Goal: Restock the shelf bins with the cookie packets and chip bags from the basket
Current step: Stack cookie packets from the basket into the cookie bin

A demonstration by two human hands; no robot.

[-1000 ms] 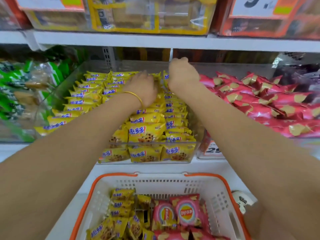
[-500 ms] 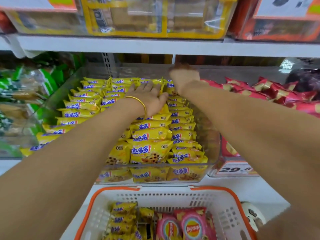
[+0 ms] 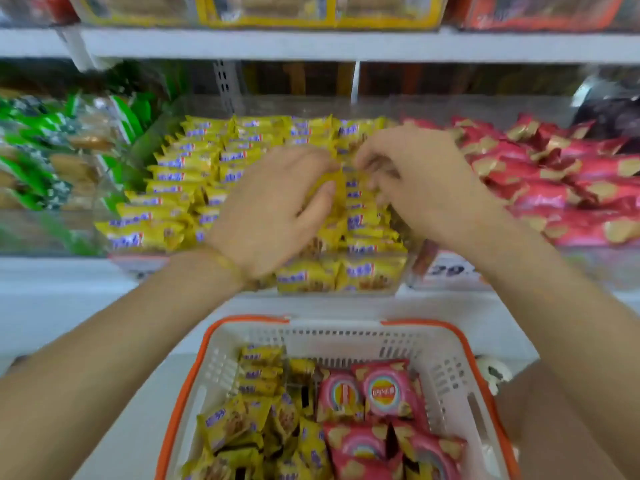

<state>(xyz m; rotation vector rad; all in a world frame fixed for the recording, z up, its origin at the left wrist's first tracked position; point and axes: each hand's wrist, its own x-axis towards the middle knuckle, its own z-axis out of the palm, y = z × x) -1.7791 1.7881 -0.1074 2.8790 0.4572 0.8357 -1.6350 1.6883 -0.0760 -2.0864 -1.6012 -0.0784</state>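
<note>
Two bare hands reach over the clear plastic bin (image 3: 277, 105) in the middle of the shelf, both above its rows of yellow cookie packets (image 3: 187, 168). The left hand (image 3: 273, 209), with a thin gold bracelet (image 3: 225, 263) at the wrist, has its thumb and curled fingers (image 3: 311, 162) closed around one crinkled yellow packet (image 3: 334, 188) in the middle row. The right hand (image 3: 422, 178) is just beside it, fingers bent downward with the tips among the packet tops. Whether they grasp anything I cannot tell, as the frame is smeared.

The packets are small, glossy, pillow-shaped wrappers with crimped ends, standing on edge in tight rows. Each carries a blue-and-white name band and a picture of brown cookies, with the letters too blurred to read. The neighbouring bin to the right holds red foil chip bags (image 3: 571, 192) printed with golden chip shapes. To the left are green-and-clear wrappers (image 3: 38, 150). A white price label (image 3: 446, 270) below the red bin shows dark digits beginning with 2, the rest unclear.

Below the shelf edge sits a white perforated plastic basket (image 3: 446, 368) with an orange rim. It holds a pile of cookie packets (image 3: 242, 424) in the same yellow on its left side. On its right side are pink-red chip bags (image 3: 384, 389) with round rainbow-ringed emblems.
</note>
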